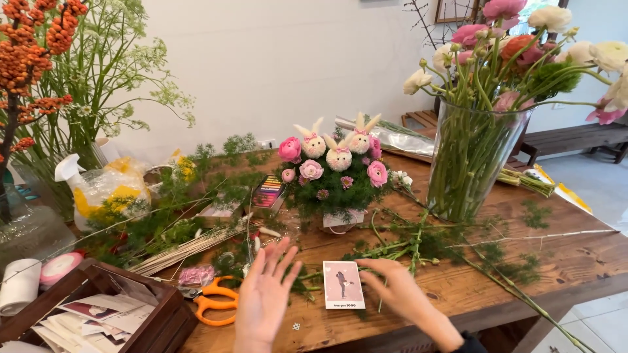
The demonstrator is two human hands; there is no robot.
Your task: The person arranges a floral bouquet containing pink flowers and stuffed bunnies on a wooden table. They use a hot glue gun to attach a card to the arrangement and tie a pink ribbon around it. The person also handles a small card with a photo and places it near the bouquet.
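White wall stands behind a brown wooden desk with a rough, grainy top. On the desk, near the front edge, lies a small flat card, white and pink, with a little dark figure on it. The left hand is open with fingers spread wide, hovering just beside the card and holding nothing. The right hand is open too, with its fingertips touching the card's right edge. Orange scissors with smooth plastic handles lie just left of the left hand. Behind the card sits a round flower pot, full of soft green leaves, pink blooms and three fluffy bunnies with pointy ears. Thin green stems lie scattered across the wood. A tall clear glass vase holds long stems with pink, white and orange flowers. On the left are a dark wooden box with paper cards inside, a roll of pink ribbon, a bundle of pale sticks and a branch of bumpy orange berries.
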